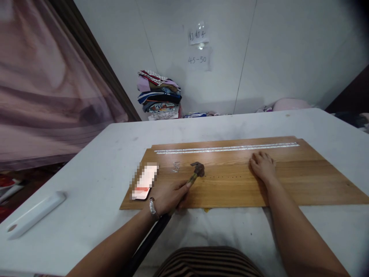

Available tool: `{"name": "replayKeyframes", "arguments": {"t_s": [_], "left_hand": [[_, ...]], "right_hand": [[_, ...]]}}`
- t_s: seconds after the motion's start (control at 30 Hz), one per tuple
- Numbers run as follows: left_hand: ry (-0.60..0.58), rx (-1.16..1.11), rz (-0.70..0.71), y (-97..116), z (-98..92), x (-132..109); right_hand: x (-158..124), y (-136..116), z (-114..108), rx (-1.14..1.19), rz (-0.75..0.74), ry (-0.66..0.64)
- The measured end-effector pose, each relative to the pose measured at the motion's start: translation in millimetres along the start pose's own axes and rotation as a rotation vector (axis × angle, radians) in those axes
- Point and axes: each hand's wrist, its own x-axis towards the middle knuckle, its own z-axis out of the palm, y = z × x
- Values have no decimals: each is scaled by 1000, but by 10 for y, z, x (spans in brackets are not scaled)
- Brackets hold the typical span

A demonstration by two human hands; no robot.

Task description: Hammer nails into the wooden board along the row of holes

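Note:
A long wooden board (pixel 302 181) lies flat on the white table (pixel 100 161). My left hand (pixel 167 198), wearing a wristwatch, is closed round the handle of a hammer (pixel 197 169) whose head rests on the board. A row of small dark nail marks (pixel 225 177) runs right from the hammer head. My right hand (pixel 263 166) lies flat on the board, fingers together and stretched out, holding nothing. A few loose nails (pixel 175 167) sit on the board left of the hammer head. Two shiny strips (pixel 227 148) run along the board's far edge.
A blurred-out flat object (pixel 144 181) lies on the board's left end. A white plastic bar (pixel 34 213) rests near the table's left edge. Folded clothes (pixel 159 95) are stacked against the white wall behind. A pinkish curtain (pixel 43 84) hangs at the left.

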Motion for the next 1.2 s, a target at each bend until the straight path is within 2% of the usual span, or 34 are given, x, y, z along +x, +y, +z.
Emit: {"name": "replayKeyframes", "arguments": {"t_s": [0.3, 1.2], "left_hand": [[-8, 2, 40, -31, -9, 6], [-5, 0, 11, -28, 11, 4]], "right_hand": [[-6, -10, -18, -15, 3, 5], [6, 9, 5, -30, 5, -5]]}}
